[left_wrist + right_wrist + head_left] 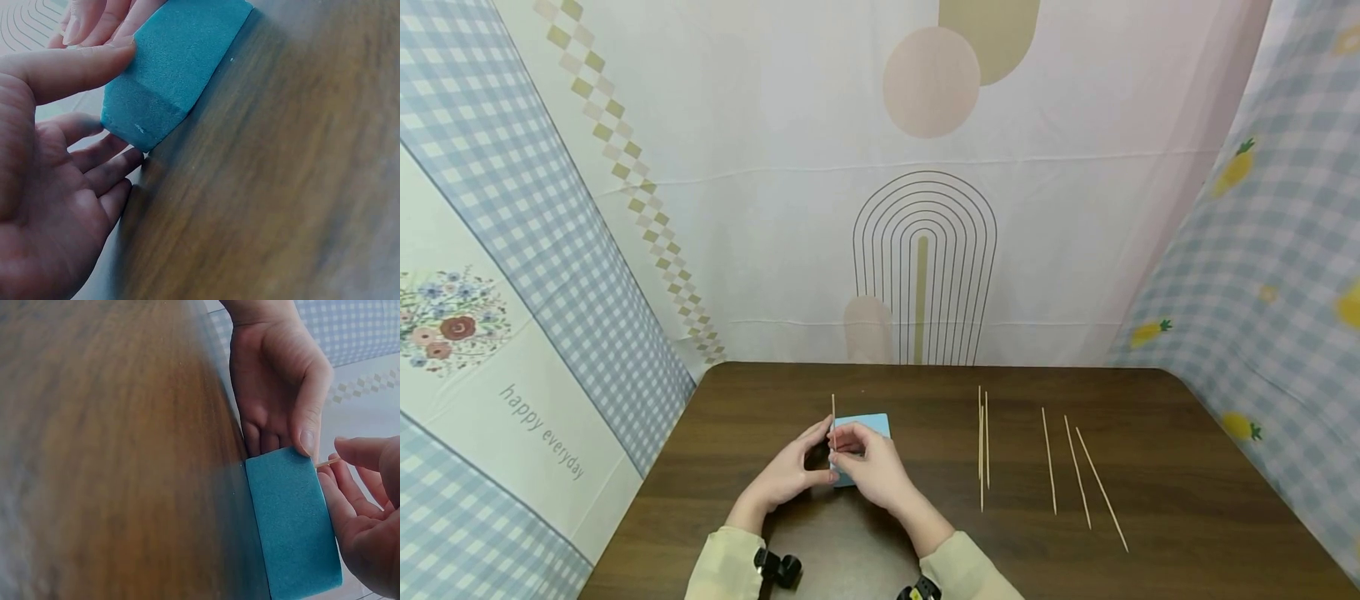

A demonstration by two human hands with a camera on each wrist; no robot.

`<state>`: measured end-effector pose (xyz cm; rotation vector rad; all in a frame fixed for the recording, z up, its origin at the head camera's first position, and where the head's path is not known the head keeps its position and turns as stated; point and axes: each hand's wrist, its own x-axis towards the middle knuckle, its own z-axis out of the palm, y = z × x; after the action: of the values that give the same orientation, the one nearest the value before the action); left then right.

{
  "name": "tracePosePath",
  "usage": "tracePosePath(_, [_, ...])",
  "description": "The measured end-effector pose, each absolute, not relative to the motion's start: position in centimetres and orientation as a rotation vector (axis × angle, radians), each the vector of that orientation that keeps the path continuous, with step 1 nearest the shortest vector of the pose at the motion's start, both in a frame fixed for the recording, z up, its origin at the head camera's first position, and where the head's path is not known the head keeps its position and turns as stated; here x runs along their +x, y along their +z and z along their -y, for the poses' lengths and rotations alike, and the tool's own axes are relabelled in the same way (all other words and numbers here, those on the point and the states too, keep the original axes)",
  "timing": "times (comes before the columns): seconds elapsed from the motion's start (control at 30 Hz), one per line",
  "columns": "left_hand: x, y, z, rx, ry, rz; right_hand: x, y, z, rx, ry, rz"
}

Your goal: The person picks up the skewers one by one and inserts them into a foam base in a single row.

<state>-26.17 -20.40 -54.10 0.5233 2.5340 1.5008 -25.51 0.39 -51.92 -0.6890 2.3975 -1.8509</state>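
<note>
A blue foam-like block (874,425) lies on the brown table. My left hand (792,473) holds its left end, thumb on the near edge and fingers around the far side; the left wrist view shows the thumb on the block (175,62). With thumb and fingertips my right hand (872,467) pinches a thin wooden stick (833,408) at the block's left end. In the right wrist view the stick (327,462) meets the block (294,525) beside the left thumb; whether it has entered the block I cannot tell.
To the right on the table (925,533) lie several loose sticks: a close group (987,442) and three spread ones, among them a slanted stick (1102,490). A patterned cloth (775,250) hangs behind the table's far edge.
</note>
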Motion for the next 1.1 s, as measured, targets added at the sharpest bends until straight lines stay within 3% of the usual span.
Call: tracePosePath(1.1, [-26.0,-53.9,20.4,0.556,1.5,-2.516,-25.9,-51.5,-1.9,-0.626,-1.863,-2.215])
